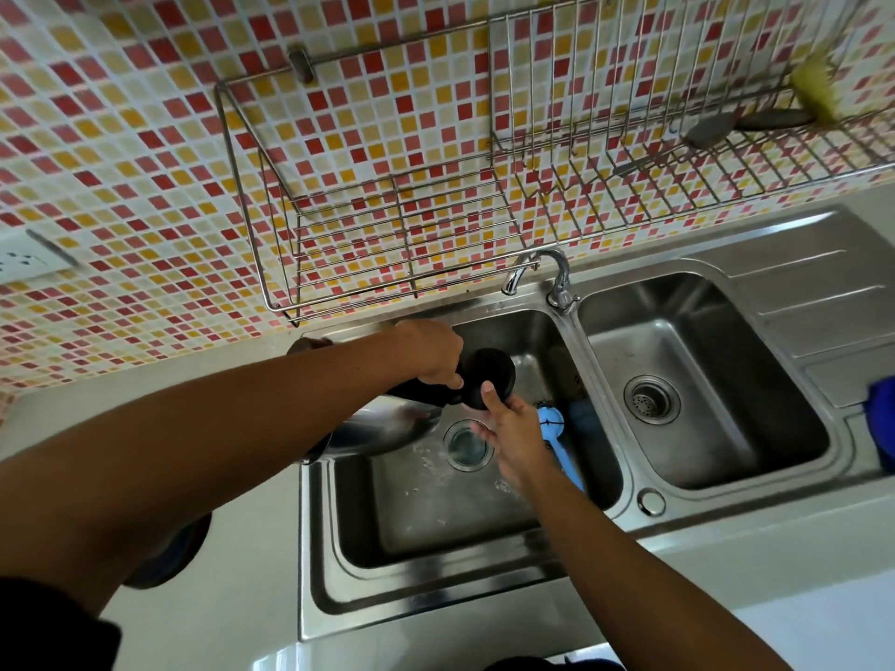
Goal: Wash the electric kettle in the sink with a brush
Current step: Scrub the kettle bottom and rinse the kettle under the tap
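Observation:
The steel electric kettle [382,431] lies tilted on its side over the left basin of the sink [436,520], its black lid [491,372] facing right. My left hand [431,355] is closed around the kettle's black handle from above. My right hand [513,438] pinches the lid's lower edge, thumb on its face and fingers underneath. A light blue brush [552,418] rests in the basin against its right wall, just behind my right hand, and no hand holds it. Water drops lie around the drain [467,445].
The faucet [532,268] points over the left basin. The right basin [702,380] holds nothing. A wire dish rack [436,210] hangs on the tiled wall with a yellow brush [816,89] in it. A blue cloth [881,418] lies at the far right. A dark round object [169,549] sits under my left arm.

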### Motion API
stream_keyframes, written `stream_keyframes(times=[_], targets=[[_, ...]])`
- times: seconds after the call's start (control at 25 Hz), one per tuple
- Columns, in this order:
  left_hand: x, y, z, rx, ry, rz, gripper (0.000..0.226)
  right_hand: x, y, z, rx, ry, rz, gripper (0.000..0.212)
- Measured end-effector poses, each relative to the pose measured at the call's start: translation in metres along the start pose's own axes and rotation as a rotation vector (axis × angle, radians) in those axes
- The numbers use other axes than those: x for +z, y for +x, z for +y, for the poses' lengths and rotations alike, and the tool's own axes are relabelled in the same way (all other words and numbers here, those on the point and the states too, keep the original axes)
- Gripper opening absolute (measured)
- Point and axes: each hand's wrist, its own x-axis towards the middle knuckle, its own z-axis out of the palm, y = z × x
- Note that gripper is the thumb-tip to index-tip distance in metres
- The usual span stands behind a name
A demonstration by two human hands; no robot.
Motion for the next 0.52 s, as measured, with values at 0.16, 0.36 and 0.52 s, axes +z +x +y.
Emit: stream_keyframes(times=[0.16, 0.36, 0.52], targets=[[-0.001, 0.003, 0.002, 0.033, -0.004, 0.032, 0.045, -0.006, 0.003, -0.004, -0.036, -0.01, -0.023, 0.035], [0.029, 0.014, -0.005, 0.089, -0.293, 0.09, 0.062, -0.028, 0.026, -0.038, -0.142, -0.204, -0.02, 0.031], [0.073, 0.025, 0.008, 0.044, -0.615, 0.124, 0.056, -0.034, 0.044, -0.062, -0.233, -0.397, -0.033, 0.021]])
